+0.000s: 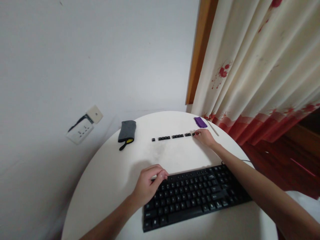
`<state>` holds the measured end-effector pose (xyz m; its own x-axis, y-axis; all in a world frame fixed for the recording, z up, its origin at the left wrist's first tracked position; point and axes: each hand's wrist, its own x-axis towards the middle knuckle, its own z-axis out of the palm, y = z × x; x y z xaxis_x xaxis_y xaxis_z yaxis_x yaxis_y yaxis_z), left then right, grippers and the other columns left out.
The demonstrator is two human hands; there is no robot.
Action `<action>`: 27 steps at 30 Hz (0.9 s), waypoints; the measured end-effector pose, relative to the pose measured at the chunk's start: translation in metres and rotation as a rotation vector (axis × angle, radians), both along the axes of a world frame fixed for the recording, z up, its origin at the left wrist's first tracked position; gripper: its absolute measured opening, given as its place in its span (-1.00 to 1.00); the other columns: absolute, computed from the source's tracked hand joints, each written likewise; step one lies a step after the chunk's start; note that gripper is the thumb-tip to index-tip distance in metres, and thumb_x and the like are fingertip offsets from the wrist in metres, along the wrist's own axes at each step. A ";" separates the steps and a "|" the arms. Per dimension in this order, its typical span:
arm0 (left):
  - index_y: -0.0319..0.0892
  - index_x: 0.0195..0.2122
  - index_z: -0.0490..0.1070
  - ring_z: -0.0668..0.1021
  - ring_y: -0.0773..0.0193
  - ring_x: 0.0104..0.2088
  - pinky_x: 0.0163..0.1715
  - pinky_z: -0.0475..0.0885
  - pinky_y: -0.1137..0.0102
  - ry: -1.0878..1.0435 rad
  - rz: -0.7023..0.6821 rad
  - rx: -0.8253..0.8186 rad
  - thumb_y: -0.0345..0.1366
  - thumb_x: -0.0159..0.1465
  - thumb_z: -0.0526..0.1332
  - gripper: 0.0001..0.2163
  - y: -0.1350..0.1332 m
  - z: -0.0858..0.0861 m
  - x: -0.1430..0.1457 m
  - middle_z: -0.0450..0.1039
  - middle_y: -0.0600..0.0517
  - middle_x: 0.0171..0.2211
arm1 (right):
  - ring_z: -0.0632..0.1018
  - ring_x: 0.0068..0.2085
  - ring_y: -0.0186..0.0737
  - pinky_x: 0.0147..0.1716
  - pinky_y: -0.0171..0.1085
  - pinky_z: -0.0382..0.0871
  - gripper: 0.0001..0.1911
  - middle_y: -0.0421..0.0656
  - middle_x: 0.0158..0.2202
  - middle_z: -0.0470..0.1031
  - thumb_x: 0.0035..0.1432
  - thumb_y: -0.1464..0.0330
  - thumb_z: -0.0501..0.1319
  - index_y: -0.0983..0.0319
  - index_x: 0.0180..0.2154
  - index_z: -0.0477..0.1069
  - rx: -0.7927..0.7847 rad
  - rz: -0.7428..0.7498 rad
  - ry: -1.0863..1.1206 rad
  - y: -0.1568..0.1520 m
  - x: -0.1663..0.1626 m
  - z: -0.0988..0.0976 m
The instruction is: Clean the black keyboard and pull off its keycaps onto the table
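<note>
- The right hand [205,137] is stretched to the far side of the round table [110,173]. Its fingertips are drawn together and pinched on the last key cap [195,134], at the right end of a row of key caps [175,136].
- The row is laid in a straight line across the far part of the table, in small groups with gaps between them. It is well apart from the keyboard [195,196], probably so that the order of the pieces can be read at a glance.
- The left hand [147,185] is set at the keyboard's far left corner, with the fingers curled in and the thumb pressed against the forefinger. Whether anything is pinched there cannot be told. The hand seems to be placed so that the keyboard is steadied.
- The keyboard is set slantwise near the table's front edge, close to the body, and a thin cable [246,161] is seen at its right end.
- A grey pouch [127,131] with a yellow patch is laid to the left of the row, apart from it.
- A purple thing [200,122] and a thin white stick [213,128] are laid just beyond the right hand, near the curtain [255,66].
- A wall socket [80,131] is fixed to the wall on the left, beyond the table.
</note>
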<state>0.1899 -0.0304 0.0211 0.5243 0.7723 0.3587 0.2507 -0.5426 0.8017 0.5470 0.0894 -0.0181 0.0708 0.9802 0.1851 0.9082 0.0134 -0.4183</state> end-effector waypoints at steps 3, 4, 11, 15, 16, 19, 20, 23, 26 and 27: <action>-0.21 -0.40 0.50 0.55 0.31 -0.40 -0.31 0.40 0.45 -0.003 0.002 -0.003 -0.34 0.39 0.09 -0.74 0.002 -0.001 -0.001 0.52 0.02 -0.46 | 0.55 -0.32 -0.17 -0.36 -0.35 0.24 -0.83 -0.09 -0.33 0.63 0.09 0.33 0.29 0.26 -0.30 0.60 -0.027 0.001 -0.014 0.005 0.000 -0.003; -0.21 -0.40 0.50 0.55 0.31 -0.40 -0.32 0.40 0.45 -0.004 0.005 -0.001 -0.33 0.39 0.09 -0.74 0.003 -0.001 -0.001 0.52 0.02 -0.46 | 0.55 -0.33 -0.18 -0.37 -0.34 0.23 -0.83 -0.09 -0.34 0.63 0.09 0.32 0.29 0.26 -0.30 0.60 -0.033 -0.001 -0.018 0.006 0.001 -0.004; -0.20 -0.41 0.50 0.55 0.30 -0.41 -0.32 0.41 0.44 0.014 0.007 0.013 -0.33 0.39 0.09 -0.73 0.003 0.000 -0.001 0.53 0.01 -0.46 | 0.55 -0.29 -0.17 -0.37 -0.35 0.21 -0.83 -0.09 -0.32 0.62 0.11 0.30 0.29 0.25 -0.29 0.58 -0.062 -0.036 -0.036 0.001 -0.001 -0.003; -0.20 -0.42 0.50 0.55 0.29 -0.40 -0.32 0.41 0.43 0.016 0.002 0.015 -0.33 0.38 0.09 -0.73 0.004 0.001 0.000 0.53 0.01 -0.46 | 0.57 -0.27 -0.14 -0.37 -0.33 0.21 -0.80 -0.05 -0.30 0.62 0.12 0.28 0.30 0.26 -0.27 0.58 -0.084 -0.074 -0.046 -0.002 -0.003 0.000; -0.20 -0.42 0.50 0.55 0.29 -0.40 -0.32 0.41 0.43 0.016 0.002 0.017 -0.33 0.38 0.09 -0.74 0.004 0.001 0.000 0.53 0.01 -0.46 | 0.57 -0.27 -0.14 -0.37 -0.33 0.21 -0.80 -0.05 -0.30 0.62 0.12 0.28 0.30 0.25 -0.27 0.58 -0.091 -0.079 -0.048 -0.001 -0.004 0.000; -0.21 -0.42 0.50 0.55 0.30 -0.41 -0.33 0.40 0.44 0.015 0.002 0.023 -0.35 0.38 0.09 -0.74 0.003 0.002 0.001 0.53 0.02 -0.47 | 0.57 -0.26 -0.15 -0.37 -0.34 0.21 -0.82 -0.06 -0.30 0.62 0.14 0.28 0.29 0.24 -0.26 0.59 -0.111 -0.089 -0.052 0.000 -0.007 0.002; -0.21 -0.42 0.50 0.55 0.31 -0.41 -0.33 0.40 0.45 0.016 -0.001 0.024 -0.35 0.38 0.09 -0.74 0.003 0.002 0.000 0.53 0.02 -0.47 | 0.57 -0.26 -0.15 -0.37 -0.35 0.21 -0.82 -0.06 -0.29 0.62 0.14 0.28 0.29 0.24 -0.26 0.59 -0.116 -0.093 -0.054 0.001 -0.008 0.002; -0.21 -0.41 0.50 0.55 0.30 -0.40 -0.33 0.40 0.45 0.014 -0.007 0.023 -0.36 0.38 0.09 -0.74 0.002 0.003 0.000 0.53 0.02 -0.46 | 0.57 -0.26 -0.16 -0.38 -0.35 0.20 -0.81 -0.06 -0.30 0.62 0.15 0.28 0.28 0.25 -0.26 0.59 -0.125 -0.095 -0.060 0.002 -0.010 0.003; -0.21 -0.41 0.50 0.55 0.30 -0.40 -0.33 0.40 0.44 0.014 -0.013 0.016 -0.35 0.38 0.09 -0.74 0.003 0.002 -0.001 0.53 0.01 -0.46 | 0.56 -0.28 -0.17 -0.39 -0.35 0.20 -0.81 -0.07 -0.32 0.62 0.15 0.29 0.28 0.25 -0.26 0.59 -0.128 -0.092 -0.062 0.003 -0.011 0.003; -0.21 -0.41 0.50 0.55 0.30 -0.40 -0.33 0.40 0.44 0.014 -0.017 0.015 -0.35 0.38 0.09 -0.74 0.003 0.002 -0.001 0.53 0.01 -0.46 | 0.56 -0.29 -0.18 -0.39 -0.35 0.19 -0.81 -0.07 -0.32 0.62 0.16 0.29 0.28 0.25 -0.26 0.59 -0.128 -0.091 -0.061 0.003 -0.011 0.003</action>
<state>0.1888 -0.0274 0.0226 0.5424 0.7580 0.3623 0.2528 -0.5584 0.7901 0.5363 0.0921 -0.0152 0.1528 0.9861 0.0659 0.9270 -0.1199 -0.3553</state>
